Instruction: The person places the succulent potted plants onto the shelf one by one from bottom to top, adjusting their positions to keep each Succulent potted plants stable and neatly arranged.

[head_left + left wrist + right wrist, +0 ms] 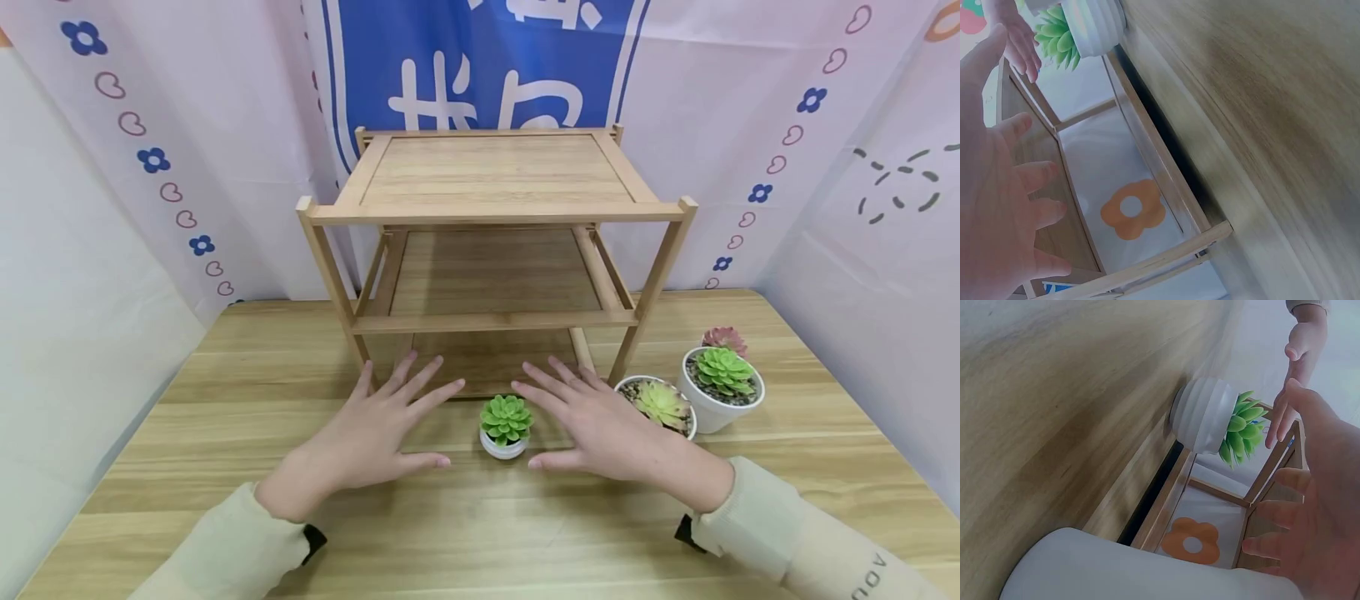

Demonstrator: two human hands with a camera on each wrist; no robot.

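Observation:
Between my two hands a small green succulent (506, 419) stands upright in a ribbed white pot (1205, 416) on the table, just before the wooden shelf (495, 321). To its left, my left hand (375, 429) hovers with fingers spread and touches nothing that I can see. On the other side my right hand (596, 421) is likewise spread, apart from the pot. Close by the right hand is a yellow-green succulent (662, 405) in a white pot, partly covered by that hand and wrist. In both wrist views the fingers are extended and hold nothing.
At the right stand a larger green succulent (724, 372) in a white pot and, behind it, a pinkish-red succulent (724, 338). The shelf has three tiers and sits at the back of the wood-grain table (225, 400). Printed curtains (255, 100) hang behind it.

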